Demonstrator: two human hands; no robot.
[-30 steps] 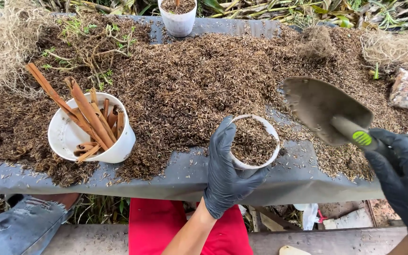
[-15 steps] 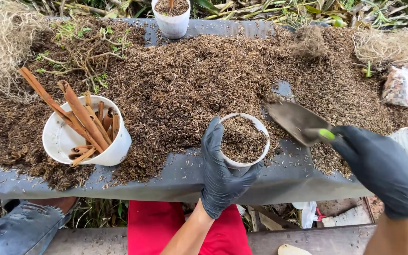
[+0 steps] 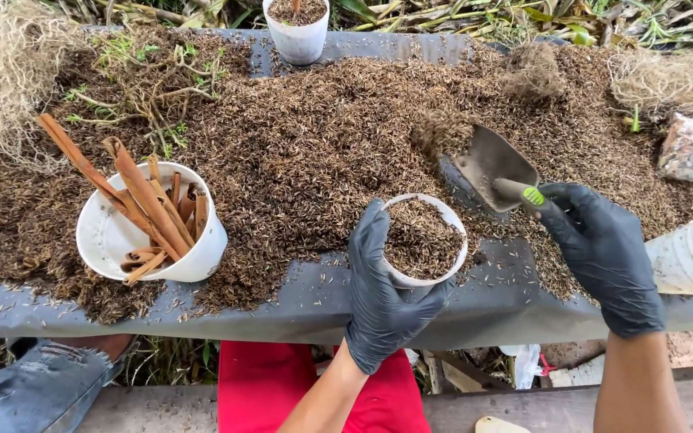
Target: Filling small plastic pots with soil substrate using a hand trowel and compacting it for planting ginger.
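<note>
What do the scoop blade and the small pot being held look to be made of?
Scoop: likely metal, dull grey and smooth, with a dark handle bearing a green patch. Pot in the left hand: probably thin white plastic, with a slim, even, slightly translucent rim.

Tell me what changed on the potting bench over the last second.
The right hand swung the trowel from beside the small white pot back into the loose brown mix, blade now dug in. The left hand kept its grip on the pot. The tub of bark sticks stayed put.
</note>
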